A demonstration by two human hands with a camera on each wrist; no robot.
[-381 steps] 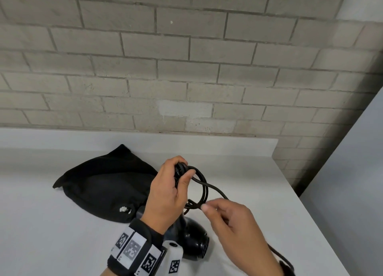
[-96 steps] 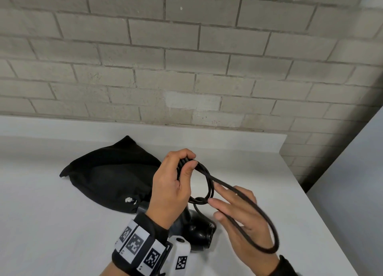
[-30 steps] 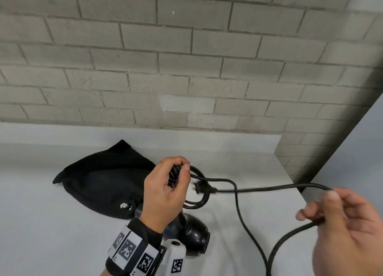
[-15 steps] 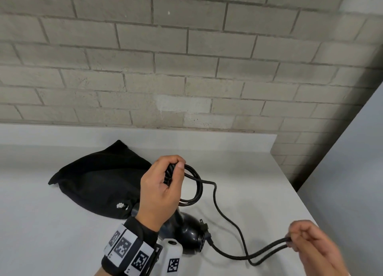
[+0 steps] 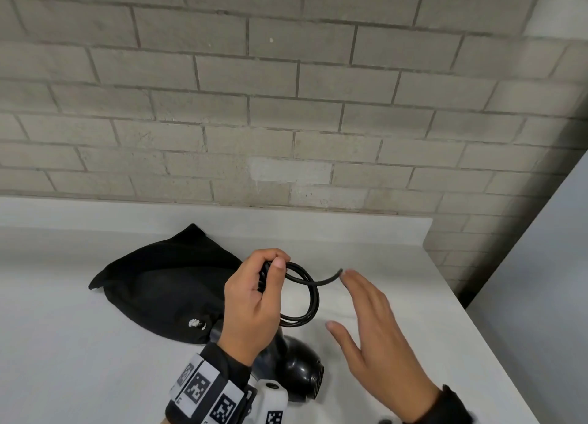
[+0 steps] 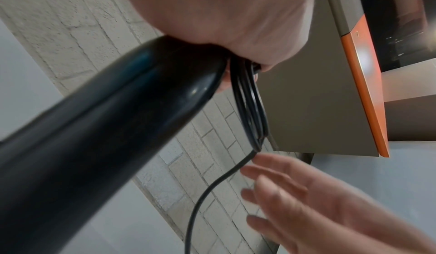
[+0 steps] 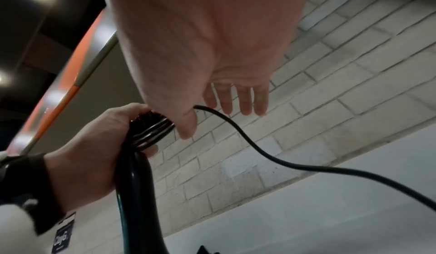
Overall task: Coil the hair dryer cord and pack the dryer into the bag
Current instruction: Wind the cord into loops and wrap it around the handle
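Note:
In the head view my left hand (image 5: 270,264) grips the top of the black hair dryer's handle together with several coils of its black cord (image 5: 310,299). The dryer's round body (image 5: 299,372) sits on the white counter (image 5: 79,344) below that hand. One free cord strand leaves the coil and runs behind my right hand (image 5: 353,306), whose fingers are straight, just right of the coil. The right wrist view shows that strand (image 7: 259,151) coming out past my thumb and dropping to the right. The black cloth bag (image 5: 165,283) lies on the counter left of the dryer.
A grey brick wall (image 5: 286,105) rises behind the counter's low back ledge. The counter's right edge (image 5: 496,353) drops off next to a grey panel (image 5: 547,264). The left wrist view shows an orange-edged cabinet (image 6: 363,90) overhead.
My right hand came up from the lower right, where it pinched the slack cord, to beside the coil, and its fingers have straightened. The left hand has kept its grip.

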